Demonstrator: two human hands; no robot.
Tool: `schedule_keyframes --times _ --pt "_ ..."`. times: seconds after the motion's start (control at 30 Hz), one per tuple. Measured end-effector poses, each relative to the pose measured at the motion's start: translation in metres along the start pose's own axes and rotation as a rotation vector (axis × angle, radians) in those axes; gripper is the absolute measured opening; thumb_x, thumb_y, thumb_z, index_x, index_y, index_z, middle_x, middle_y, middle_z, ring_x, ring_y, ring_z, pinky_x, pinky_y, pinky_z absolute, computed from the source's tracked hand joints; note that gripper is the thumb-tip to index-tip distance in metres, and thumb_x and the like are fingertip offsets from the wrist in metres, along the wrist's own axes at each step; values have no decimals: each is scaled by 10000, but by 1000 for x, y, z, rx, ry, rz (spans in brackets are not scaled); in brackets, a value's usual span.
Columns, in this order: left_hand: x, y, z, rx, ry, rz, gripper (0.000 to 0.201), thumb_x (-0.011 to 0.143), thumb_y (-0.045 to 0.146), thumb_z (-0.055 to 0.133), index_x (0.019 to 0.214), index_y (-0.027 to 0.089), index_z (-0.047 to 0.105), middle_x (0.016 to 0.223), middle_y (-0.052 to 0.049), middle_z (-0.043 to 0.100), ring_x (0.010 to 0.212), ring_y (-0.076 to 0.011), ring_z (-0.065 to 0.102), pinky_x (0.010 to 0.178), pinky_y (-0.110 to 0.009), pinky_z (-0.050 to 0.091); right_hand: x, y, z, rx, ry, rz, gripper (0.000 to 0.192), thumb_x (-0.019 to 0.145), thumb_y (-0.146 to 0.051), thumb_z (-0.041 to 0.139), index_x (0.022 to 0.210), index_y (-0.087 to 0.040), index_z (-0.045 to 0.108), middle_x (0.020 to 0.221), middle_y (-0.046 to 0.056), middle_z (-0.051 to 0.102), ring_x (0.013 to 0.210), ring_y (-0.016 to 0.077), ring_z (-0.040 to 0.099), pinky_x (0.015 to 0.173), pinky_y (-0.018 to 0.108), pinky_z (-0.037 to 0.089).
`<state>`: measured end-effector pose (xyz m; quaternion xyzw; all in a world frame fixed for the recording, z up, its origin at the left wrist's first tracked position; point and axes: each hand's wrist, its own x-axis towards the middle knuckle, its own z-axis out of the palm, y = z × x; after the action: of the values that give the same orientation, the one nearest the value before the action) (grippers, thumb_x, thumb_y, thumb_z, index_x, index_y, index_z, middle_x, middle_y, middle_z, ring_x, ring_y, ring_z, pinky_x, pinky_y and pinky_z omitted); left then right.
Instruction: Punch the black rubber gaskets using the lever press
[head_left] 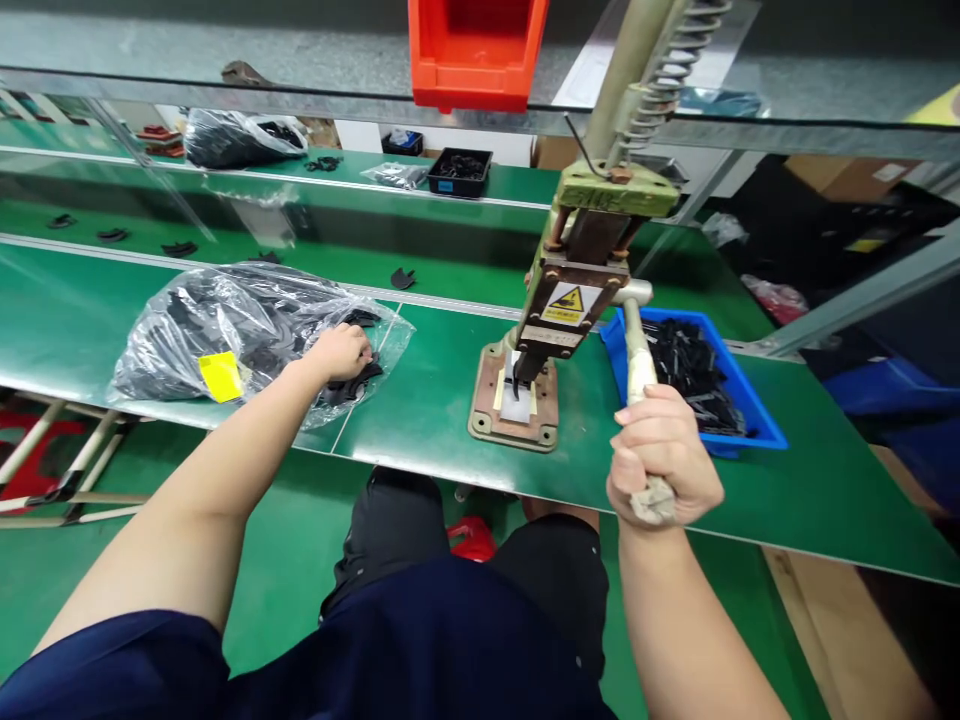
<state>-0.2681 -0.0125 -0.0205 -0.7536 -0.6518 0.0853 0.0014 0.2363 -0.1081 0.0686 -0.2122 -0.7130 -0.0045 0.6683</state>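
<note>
A hand press [566,300], olive green with a yellow warning label, is mounted upright on a base plate at the near edge of the green table [825,480]. Its lever [637,350], pale and worn, is angled from the press head down toward the near right. The lever's end is gripped by the closed right hand [664,455]. At left, black parts [352,375] at the mouth of a clear plastic bag [225,330] are grasped by the curled fingers of the left hand [341,352]. A blue tray [757,425] of black parts is seen right of the press.
</note>
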Motion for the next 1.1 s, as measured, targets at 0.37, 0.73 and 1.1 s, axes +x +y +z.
schedule_keyframes --times 0.37,0.73,1.1 --pt "-16 -16 -13 -23 -103 -34 553 856 318 671 1405 299 726 1583 -97 582 1451 -378 479 1196 -508 389 -1 6 1 21 18 -34 225 749 -148 701 625 -241 539 631 -47 634 690 201 691 958 551 596" --pt "8 -9 -20 0 -164 13 437 889 426 703 1302 298 767 1501 -122 613 1395 -381 503 1157 -536 406 0 6 -3 0 -16 -29 219 717 -139 709 622 -248 544 634 -47 643 680 217 696 949 572 607" --pt "2 27 -31 -295 120 153 336 1011 397 547 1239 223 723 1217 -98 697 1122 -246 679 1053 -336 510 1 2 -2 -6 -13 -24 222 770 -155 691 632 -245 542 643 -54 637 704 188 692 978 540 603"
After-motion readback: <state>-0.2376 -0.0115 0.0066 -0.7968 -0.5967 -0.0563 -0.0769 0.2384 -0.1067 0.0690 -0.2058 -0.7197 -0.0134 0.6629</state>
